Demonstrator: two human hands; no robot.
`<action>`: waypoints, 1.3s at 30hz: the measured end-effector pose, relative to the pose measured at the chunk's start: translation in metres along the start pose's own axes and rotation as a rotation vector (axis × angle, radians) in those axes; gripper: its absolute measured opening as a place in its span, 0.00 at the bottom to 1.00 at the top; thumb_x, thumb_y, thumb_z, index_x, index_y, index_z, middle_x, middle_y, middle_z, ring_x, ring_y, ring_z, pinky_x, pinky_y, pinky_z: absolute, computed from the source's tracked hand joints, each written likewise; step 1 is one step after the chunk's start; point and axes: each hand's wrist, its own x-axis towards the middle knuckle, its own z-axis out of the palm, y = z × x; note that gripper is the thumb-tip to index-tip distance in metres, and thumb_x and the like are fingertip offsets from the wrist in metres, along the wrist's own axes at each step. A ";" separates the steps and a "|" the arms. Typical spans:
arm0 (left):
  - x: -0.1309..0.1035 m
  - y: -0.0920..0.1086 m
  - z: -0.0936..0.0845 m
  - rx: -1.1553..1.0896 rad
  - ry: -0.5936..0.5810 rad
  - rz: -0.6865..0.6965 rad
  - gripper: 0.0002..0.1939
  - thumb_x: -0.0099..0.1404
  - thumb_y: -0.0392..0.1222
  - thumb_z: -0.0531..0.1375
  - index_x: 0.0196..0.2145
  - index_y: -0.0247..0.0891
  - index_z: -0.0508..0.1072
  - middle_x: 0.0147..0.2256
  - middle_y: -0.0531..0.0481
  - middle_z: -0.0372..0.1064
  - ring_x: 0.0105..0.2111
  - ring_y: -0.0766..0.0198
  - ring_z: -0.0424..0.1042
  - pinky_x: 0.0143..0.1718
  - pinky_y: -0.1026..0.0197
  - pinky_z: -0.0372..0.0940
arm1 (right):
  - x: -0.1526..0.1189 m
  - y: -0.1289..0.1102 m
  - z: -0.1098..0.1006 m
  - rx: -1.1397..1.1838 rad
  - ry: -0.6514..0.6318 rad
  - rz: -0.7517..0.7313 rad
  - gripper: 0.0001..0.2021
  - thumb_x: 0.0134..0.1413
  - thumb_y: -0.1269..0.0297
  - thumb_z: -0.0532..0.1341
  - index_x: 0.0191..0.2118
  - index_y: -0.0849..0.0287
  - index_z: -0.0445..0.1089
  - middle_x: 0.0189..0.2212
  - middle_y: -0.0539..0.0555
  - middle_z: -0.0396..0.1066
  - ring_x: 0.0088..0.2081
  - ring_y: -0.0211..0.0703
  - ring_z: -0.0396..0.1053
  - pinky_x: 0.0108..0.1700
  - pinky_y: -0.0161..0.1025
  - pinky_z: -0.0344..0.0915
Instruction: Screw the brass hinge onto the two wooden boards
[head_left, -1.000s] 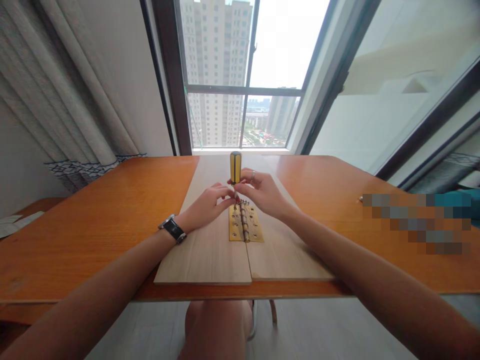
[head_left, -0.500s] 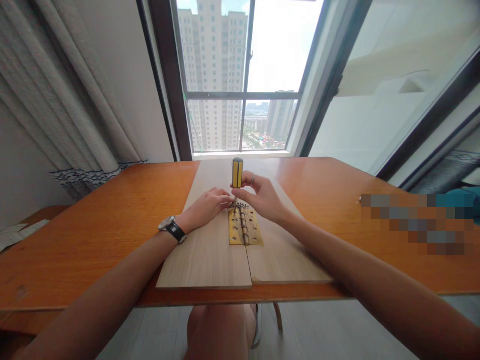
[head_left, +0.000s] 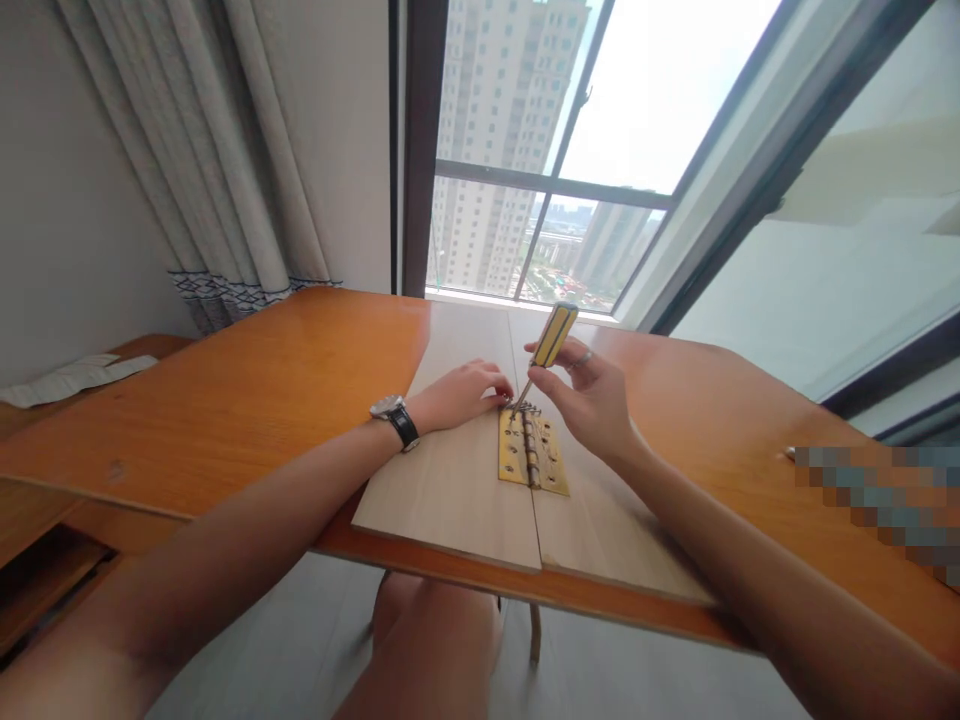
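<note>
A brass hinge (head_left: 514,456) lies flat across the seam between two pale wooden boards (head_left: 457,500). My right hand (head_left: 596,400) is closed around a screwdriver (head_left: 553,336) with a yellow and black handle. The screwdriver leans right, its shaft reaching down to the hinge's left leaf near the far end. Several small screws (head_left: 531,408) lie at the hinge's far edge. My left hand (head_left: 466,392) rests on the left board, its fingertips pinched beside the screwdriver's tip; whatever they hold is too small to make out.
The boards lie on an orange-brown wooden table (head_left: 300,370). Beyond its far edge stands a window (head_left: 555,185), with a grey curtain (head_left: 217,150) at left. A blurred-out patch (head_left: 877,510) covers something at the table's right. My legs (head_left: 435,640) are below the near edge.
The view has tilted and shifted, so the boards and hands appear farther right. The screwdriver has gone from upright to leaning right in the picture. Both hands stay at the hinge's far end.
</note>
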 end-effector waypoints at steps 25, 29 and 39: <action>-0.002 0.005 -0.004 -0.161 0.063 -0.140 0.05 0.63 0.35 0.59 0.37 0.36 0.74 0.34 0.50 0.74 0.35 0.62 0.71 0.45 0.56 0.65 | 0.003 -0.005 -0.001 0.184 0.142 0.132 0.11 0.54 0.59 0.66 0.43 0.54 0.74 0.36 0.52 0.76 0.36 0.43 0.72 0.42 0.46 0.70; -0.003 0.009 -0.006 -0.137 0.076 -0.134 0.04 0.62 0.35 0.60 0.36 0.36 0.75 0.32 0.50 0.72 0.35 0.61 0.70 0.44 0.55 0.65 | 0.006 0.000 -0.001 0.187 0.175 0.143 0.11 0.54 0.59 0.66 0.43 0.55 0.74 0.34 0.52 0.75 0.35 0.43 0.71 0.39 0.44 0.70; -0.003 0.014 -0.010 -0.255 0.160 -0.170 0.03 0.62 0.38 0.61 0.33 0.36 0.74 0.29 0.53 0.71 0.28 0.67 0.63 0.34 0.62 0.60 | 0.007 0.002 -0.002 0.190 0.245 0.164 0.12 0.53 0.57 0.66 0.42 0.55 0.74 0.34 0.52 0.75 0.32 0.41 0.70 0.37 0.43 0.70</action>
